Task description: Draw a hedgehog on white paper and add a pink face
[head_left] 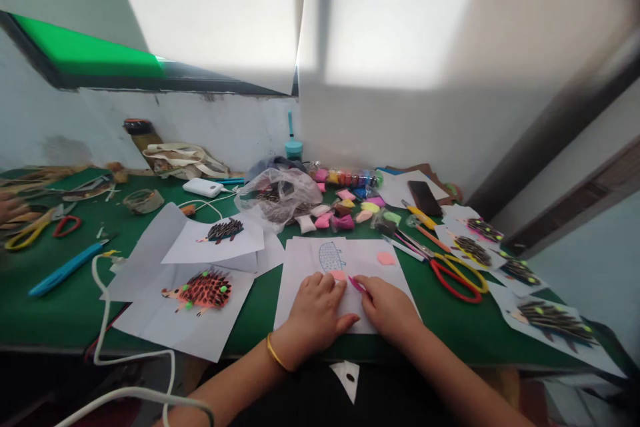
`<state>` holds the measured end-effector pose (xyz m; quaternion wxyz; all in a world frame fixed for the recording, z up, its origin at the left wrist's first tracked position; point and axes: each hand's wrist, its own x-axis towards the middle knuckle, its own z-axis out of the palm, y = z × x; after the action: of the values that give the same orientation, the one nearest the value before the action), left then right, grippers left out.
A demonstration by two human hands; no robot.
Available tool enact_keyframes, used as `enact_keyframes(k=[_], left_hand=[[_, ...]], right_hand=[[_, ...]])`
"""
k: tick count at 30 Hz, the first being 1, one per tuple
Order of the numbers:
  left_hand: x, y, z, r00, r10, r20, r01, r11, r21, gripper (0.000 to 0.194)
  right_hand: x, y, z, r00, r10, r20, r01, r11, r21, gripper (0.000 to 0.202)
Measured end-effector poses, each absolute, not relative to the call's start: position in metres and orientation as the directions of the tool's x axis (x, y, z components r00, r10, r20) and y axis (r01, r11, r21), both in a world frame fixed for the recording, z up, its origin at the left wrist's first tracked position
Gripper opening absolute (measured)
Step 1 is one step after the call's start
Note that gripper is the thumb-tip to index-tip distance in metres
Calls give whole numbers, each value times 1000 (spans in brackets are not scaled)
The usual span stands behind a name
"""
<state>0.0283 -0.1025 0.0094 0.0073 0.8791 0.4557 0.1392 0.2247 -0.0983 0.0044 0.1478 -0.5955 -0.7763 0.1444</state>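
Note:
My left hand (320,310) lies flat on the white paper (295,280), fingers stretched out, its fingertips at a flat peach-pink clay piece (339,275). Just above them, a blue dotted hedgehog drawing (330,257) shows on a smaller sheet. In my right hand (387,307) is a slim magenta pointed tool (357,284), pinched between the fingers, its tip close to the pink piece. Part of the tool is hidden by the hand. A second flat pink clay piece (386,258) lies on the paper at the upper right.
Hedgehog pictures (205,290) lie at left, with others (545,320) at right. Red-and-yellow scissors (457,277), a phone (424,198), clay packets (343,222) and a plastic bag (280,197) surround the paper. A white cable (103,320) hangs at left. Another person's hand (7,207) shows far left.

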Motion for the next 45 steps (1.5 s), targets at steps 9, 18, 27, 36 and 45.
enact_keyframes(k=[9, 18, 27, 36, 45], left_hand=[[29, -101, 6, 555, 785, 274, 786, -603, 134, 59], [26, -101, 5, 562, 775, 287, 765, -620, 175, 35], [26, -100, 2, 557, 778, 291, 771, -615, 168, 28], [27, -99, 4, 563, 773, 293, 764, -622, 171, 29], [27, -100, 2, 562, 761, 323, 764, -627, 148, 27]], right_hand=[[224, -95, 10, -243, 970, 24, 907, 236, -349, 39], [215, -82, 5, -232, 970, 74, 856, 240, -459, 41], [217, -67, 4, -275, 955, 108, 800, 290, -525, 26], [221, -69, -5, -386, 913, 130, 816, 404, -412, 30], [225, -69, -8, -392, 907, 155, 792, 419, -443, 33]])
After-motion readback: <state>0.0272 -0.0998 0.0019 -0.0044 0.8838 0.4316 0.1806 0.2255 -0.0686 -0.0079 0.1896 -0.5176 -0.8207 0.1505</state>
